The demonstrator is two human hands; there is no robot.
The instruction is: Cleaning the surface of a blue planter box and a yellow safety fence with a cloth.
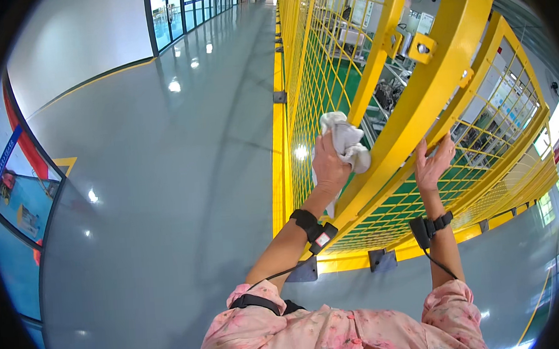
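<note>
A crumpled white-grey cloth (348, 138) is bunched in my left hand (331, 165), whose fingers close round it. That hand presses the cloth against a yellow frame bar on the left side of the corner post (409, 102). My right hand (434, 165) has its fingers stretched out and rests on the yellow frame of the mesh panel (483, 149) right of the post. Nothing shows in its fingers. Black straps with small devices sit on both wrists. Above the hands, a yellow latch bracket (422, 48) is fixed to the post.
Yellow mesh fencing (305, 64) runs away ahead on a yellow base rail (281, 174) with dark floor brackets (382, 260). Machinery (386, 94) stands behind it on green floor. To the left lie a grey walkway (165, 181), a white wall (85, 39) and glass panels (22, 209).
</note>
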